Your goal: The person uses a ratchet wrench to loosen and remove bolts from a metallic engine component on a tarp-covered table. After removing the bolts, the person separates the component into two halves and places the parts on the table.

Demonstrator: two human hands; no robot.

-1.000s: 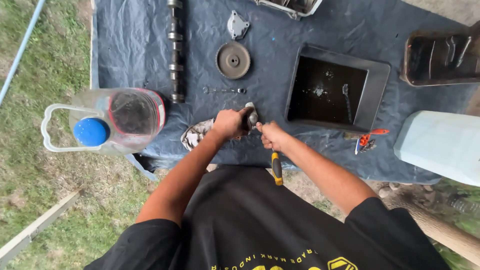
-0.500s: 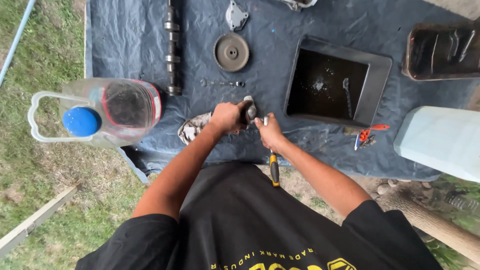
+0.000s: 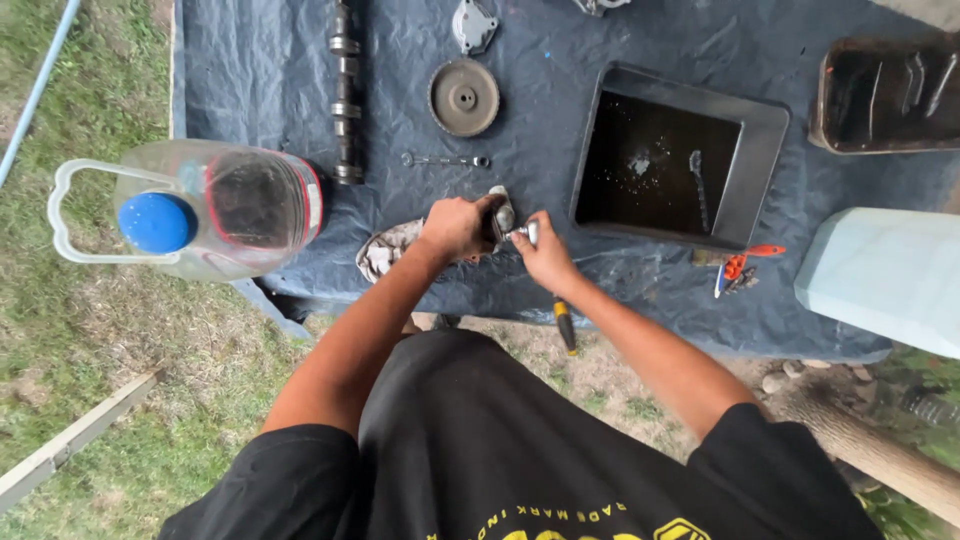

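So the small metal part (image 3: 502,215) is right in the middle of things, clamped in the left hand (image 3: 455,226), whose grip is wrapped tight around it with only the top end poking out past the fingers. The right hand (image 3: 543,252) is pressed up against it from the other side, grip closed around something small and shiny at the part, can't make out what exactly. Both hands sit just above the near edge of the dark blue tarp (image 3: 250,70) spread on the grass.

Just left of the left grip there's a dirty rag (image 3: 385,255) lying crumpled on the tarp, practically touching the wrist. Under the right forearm, a screwdriver with a yellow-and-black handle (image 3: 565,325) hangs off the tarp edge onto the dirt.

Straight beyond the grips: a little wrench (image 3: 445,160), then a round gear (image 3: 464,97), and off to the left of that a long camshaft (image 3: 345,90). Right of the right grip is a black rectangular pan (image 3: 760,150) with dark oily liquid in it, and near its closest corner some orange-handled pliers (image 3: 742,265). Far left, a big clear plastic jug with a blue cap (image 3: 215,205) lies on its side, half on the tarp. Far right, a pale blue container (image 3: 885,275).
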